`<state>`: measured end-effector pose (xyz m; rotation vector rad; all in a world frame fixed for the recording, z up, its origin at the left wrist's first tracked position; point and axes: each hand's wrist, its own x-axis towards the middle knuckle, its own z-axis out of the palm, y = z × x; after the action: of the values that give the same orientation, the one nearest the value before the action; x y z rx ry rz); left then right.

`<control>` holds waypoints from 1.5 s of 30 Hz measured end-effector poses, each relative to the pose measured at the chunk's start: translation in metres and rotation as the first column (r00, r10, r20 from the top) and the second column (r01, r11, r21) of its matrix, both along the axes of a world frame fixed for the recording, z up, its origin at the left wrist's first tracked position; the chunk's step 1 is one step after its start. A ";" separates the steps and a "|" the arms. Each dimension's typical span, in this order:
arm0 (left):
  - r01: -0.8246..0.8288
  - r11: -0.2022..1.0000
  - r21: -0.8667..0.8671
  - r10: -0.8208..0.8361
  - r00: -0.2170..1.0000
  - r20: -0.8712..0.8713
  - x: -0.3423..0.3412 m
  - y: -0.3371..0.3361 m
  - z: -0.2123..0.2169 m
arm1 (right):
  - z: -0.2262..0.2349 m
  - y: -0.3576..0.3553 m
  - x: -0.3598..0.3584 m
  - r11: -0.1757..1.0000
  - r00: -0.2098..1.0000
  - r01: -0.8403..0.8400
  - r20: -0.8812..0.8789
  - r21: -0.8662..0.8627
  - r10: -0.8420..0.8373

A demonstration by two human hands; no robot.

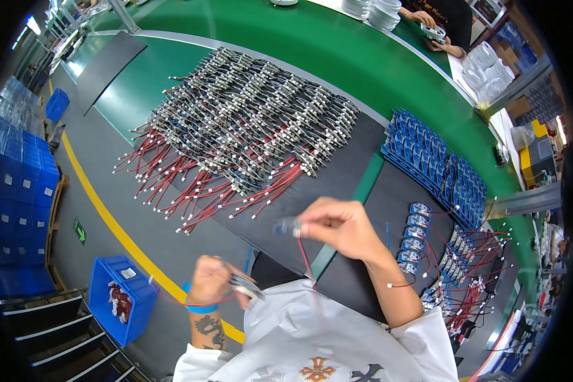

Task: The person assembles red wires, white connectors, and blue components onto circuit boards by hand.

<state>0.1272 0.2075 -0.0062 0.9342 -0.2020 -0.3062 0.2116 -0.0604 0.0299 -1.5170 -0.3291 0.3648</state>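
My right hand point(342, 228) pinches a small blue circuit board point(288, 226) above the black mat. A red wire point(304, 254) hangs from that board toward my shirt. Lower and to the left, close to my body, my left hand point(209, 280) is closed on another small board point(246, 286), smeared by motion; a red wire trails from it to the left, past the blue wristband. Beyond both hands spreads a large batch of boards point(254, 121) in packed rows, their red wires and white connectors pointing toward me.
Right of my right arm lie a short column of blue boards point(415, 234), stacked blue board panels point(436, 165) and a heap of wired boards point(465, 280). A blue bin point(137, 318) with red wires stands lower left. Across the green bench, another person's hands point(430, 28) hold a white part.
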 end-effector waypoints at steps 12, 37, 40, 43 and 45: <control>-0.251 0.926 0.284 0.305 0.938 -0.164 -0.021 -0.003 0.028 | 0.003 0.032 0.009 0.875 0.793 0.437 0.550 -0.210 -0.263; 0.231 0.947 0.225 -0.211 0.971 -0.108 -0.026 -0.027 -0.004 | -0.004 0.001 -0.035 0.838 0.692 -0.451 -0.472 0.308 0.546; 0.225 0.970 0.089 -0.210 0.965 -0.156 -0.032 -0.031 -0.002 | -0.001 0.002 -0.035 0.835 0.681 -0.475 -0.485 0.278 0.549; 0.160 0.973 0.167 -0.155 0.987 -0.040 -0.040 -0.037 0.013 | -0.002 0.005 -0.037 0.813 0.672 -0.502 -0.458 0.295 0.582; 0.097 0.958 0.271 -0.122 0.990 0.077 -0.039 -0.040 0.019 | 0.001 0.004 -0.035 0.793 0.659 -0.517 -0.441 0.324 0.610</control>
<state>0.0879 0.1677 0.0130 1.2081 -0.3040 -0.3997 0.1764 -0.0561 0.0311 -1.0482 -0.3787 1.2081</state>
